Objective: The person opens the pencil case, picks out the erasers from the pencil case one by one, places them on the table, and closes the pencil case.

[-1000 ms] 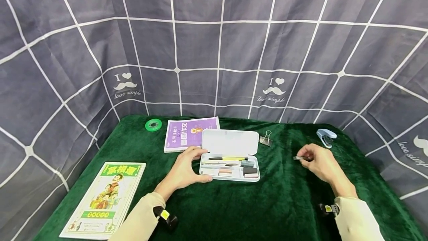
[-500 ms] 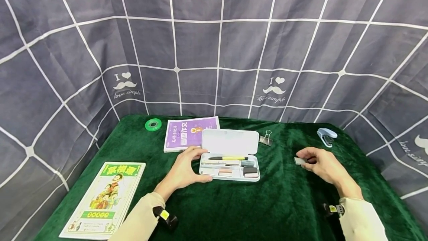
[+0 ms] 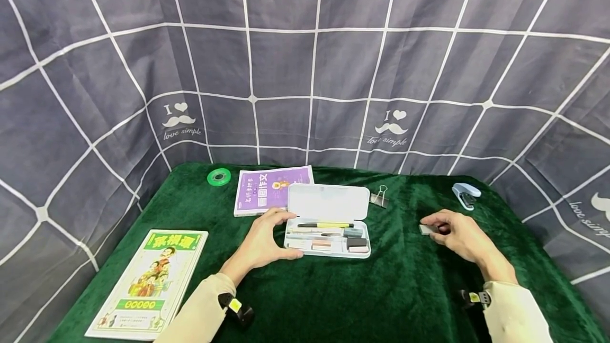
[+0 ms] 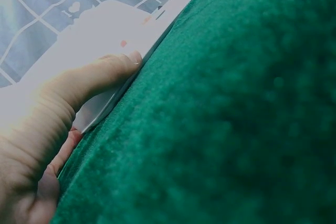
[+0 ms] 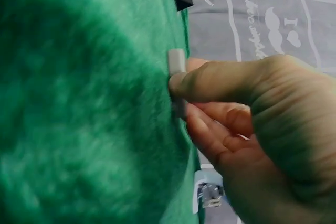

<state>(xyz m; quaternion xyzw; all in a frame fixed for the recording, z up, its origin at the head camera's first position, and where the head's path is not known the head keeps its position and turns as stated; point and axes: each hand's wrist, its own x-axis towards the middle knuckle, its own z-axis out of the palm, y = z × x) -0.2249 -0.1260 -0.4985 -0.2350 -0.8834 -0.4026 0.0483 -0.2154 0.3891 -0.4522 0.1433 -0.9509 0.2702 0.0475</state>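
Pinching a small grey eraser (image 3: 427, 229) between thumb and fingertips, the right hand (image 3: 459, 237) hovers low over the desk (image 3: 405, 300) toward its right edge, well apart from the open white pencil case (image 3: 328, 221) at the desk's middle. The grip is narrow and closed on the eraser, which shows in the right wrist view as a pale block (image 5: 176, 61) poking out past the thumb tip. The left hand (image 3: 264, 242) curls round the left end of the case, thumb on the near rim and fingers over the far side, apparently to steady it on the soft green velvet while its lid stands back. Inside lie a yellow pen (image 3: 326, 225) and several small blocks, packed side by side.

A black binder clip (image 3: 379, 198) sits just behind the case's right corner, and a pale blue stapler (image 3: 465, 195) rests near the far right corner. A purple booklet (image 3: 270, 189) lies behind the case, partly under its lid, with a green tape roll (image 3: 218, 177) at the far left corner. A green-covered book (image 3: 152, 282) lies along the near left edge.
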